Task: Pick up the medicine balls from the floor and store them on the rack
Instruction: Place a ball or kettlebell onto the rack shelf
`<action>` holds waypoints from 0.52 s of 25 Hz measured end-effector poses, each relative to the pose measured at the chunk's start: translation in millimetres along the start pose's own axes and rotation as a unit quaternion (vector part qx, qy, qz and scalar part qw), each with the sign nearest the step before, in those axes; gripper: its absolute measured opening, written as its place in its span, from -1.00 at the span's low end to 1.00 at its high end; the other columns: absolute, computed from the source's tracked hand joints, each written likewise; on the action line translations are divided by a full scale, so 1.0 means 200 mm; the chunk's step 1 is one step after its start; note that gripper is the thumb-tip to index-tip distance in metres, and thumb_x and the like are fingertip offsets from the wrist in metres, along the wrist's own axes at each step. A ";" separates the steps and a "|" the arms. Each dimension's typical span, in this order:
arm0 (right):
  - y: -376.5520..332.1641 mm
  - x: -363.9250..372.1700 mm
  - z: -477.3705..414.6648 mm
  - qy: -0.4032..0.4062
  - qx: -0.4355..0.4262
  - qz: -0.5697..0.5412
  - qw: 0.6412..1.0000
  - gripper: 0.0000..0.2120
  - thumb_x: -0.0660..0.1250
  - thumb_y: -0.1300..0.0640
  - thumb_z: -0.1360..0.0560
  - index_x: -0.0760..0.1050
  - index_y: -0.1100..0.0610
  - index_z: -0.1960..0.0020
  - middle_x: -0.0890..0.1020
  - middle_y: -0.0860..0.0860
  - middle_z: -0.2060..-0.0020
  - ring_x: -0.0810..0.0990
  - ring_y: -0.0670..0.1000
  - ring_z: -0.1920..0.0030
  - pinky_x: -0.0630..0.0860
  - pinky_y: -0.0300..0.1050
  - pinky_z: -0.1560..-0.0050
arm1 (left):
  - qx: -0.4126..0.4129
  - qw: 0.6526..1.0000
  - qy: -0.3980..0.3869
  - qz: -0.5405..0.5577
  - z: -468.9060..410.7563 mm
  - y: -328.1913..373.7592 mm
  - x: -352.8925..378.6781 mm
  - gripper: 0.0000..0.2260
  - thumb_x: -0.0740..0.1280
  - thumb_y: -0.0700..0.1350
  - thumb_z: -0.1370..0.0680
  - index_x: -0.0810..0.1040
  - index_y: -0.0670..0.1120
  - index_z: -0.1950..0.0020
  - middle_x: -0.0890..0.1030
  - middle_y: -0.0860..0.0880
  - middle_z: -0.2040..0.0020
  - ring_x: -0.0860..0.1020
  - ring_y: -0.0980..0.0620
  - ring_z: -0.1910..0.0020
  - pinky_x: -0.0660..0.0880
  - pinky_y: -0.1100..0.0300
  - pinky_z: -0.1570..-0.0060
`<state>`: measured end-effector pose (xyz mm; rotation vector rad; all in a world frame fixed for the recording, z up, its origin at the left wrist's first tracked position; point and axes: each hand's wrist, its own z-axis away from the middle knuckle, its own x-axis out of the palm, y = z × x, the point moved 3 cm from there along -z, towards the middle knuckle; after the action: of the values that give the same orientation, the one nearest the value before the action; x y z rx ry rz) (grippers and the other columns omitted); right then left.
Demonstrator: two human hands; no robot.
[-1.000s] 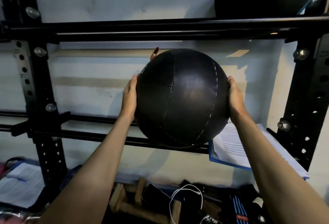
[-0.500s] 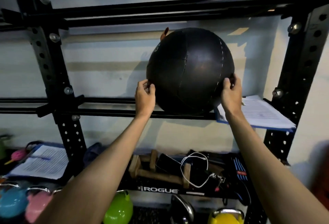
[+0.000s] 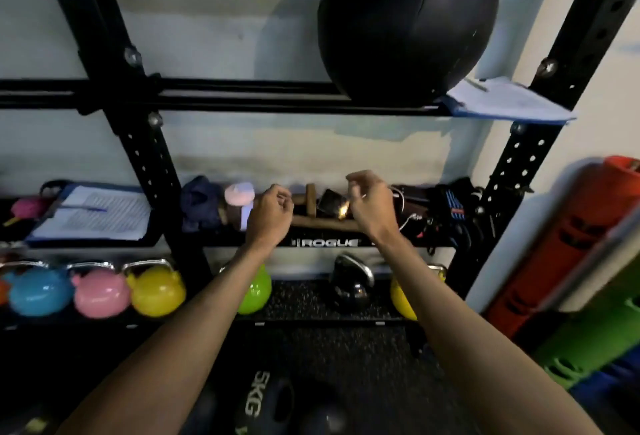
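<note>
On my feed the left hand [image 3: 270, 213] and the right hand [image 3: 370, 206] hang in the air side by side with a gap between them. Both have loosely curled fingers and grip nothing. They float in front of the lower shelf [image 3: 329, 243], which bears a ROGUE label.

Just behind the hands on that shelf I see wooden handle bars [image 3: 311, 208], a dark phone [image 3: 329, 200] and a white cable [image 3: 407, 220]. A bundle of dark straps [image 3: 450, 206] lies further right. To the left on the same shelf lie a dark blue cloth [image 3: 199, 204] and, beyond the upright, a clipboard [image 3: 91, 215] with printed sheets and a pen.

Above and to the right, the black medicine ball [image 3: 408, 22] sits on the upper rails of the rack [image 3: 242, 104], well apart from both hands. A second clipboard [image 3: 505, 99] lies just beside it on its right.

Below the shelf stand a blue kettlebell [image 3: 38, 291], a pink kettlebell [image 3: 100, 292] and a yellow kettlebell [image 3: 157, 291]. A green kettlebell [image 3: 256, 292] is partly hidden by my left forearm, and a black kettlebell [image 3: 349, 285] stands between the forearms.

Nearest to me, on the dark floor, lies a ball marked 5KG [image 3: 266, 403]; the shapes around it are too blurred to tell. Red and green rolls [image 3: 571, 244] lean at the far right.
</note>
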<state>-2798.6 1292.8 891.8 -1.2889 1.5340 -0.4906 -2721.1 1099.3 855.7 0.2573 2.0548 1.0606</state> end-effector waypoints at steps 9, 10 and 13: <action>0.75 0.45 0.63 -0.252 0.165 0.118 0.946 -0.81 0.23 0.20 -0.62 0.60 0.19 -0.11 0.69 0.14 0.00 0.65 0.13 -0.01 0.52 -0.08 0.04 | -0.129 0.957 -0.213 -0.149 0.56 -0.72 0.39 -0.87 0.27 -0.14 -0.58 0.62 -0.06 0.00 0.68 -0.13 -0.03 0.62 -0.19 -0.06 0.55 0.00 -0.03; 0.81 0.46 0.67 -0.264 0.183 0.120 0.939 -0.82 0.24 0.19 -0.62 0.60 0.18 -0.07 0.69 0.14 0.02 0.65 0.14 0.01 0.51 -0.09 0.06 | -0.144 0.948 -0.235 -0.159 0.61 -0.77 0.44 -0.86 0.27 -0.13 -0.57 0.62 -0.05 -0.01 0.68 -0.12 -0.04 0.62 -0.18 -0.07 0.55 0.00 -0.04; 1.04 0.53 0.79 -0.317 0.235 0.128 0.910 -0.84 0.24 0.18 -0.61 0.58 0.12 0.09 0.67 0.13 0.10 0.64 0.15 0.05 0.50 -0.05 0.05 | -0.189 0.907 -0.327 -0.186 0.76 -0.93 0.63 -0.86 0.26 -0.07 -0.58 0.60 -0.03 -0.02 0.67 -0.11 -0.05 0.62 -0.17 -0.07 0.56 0.00 -0.05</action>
<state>-2747.5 1314.3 615.6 -0.7453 0.9337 -0.2125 -2662.9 1135.7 593.5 0.0075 1.2046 0.9407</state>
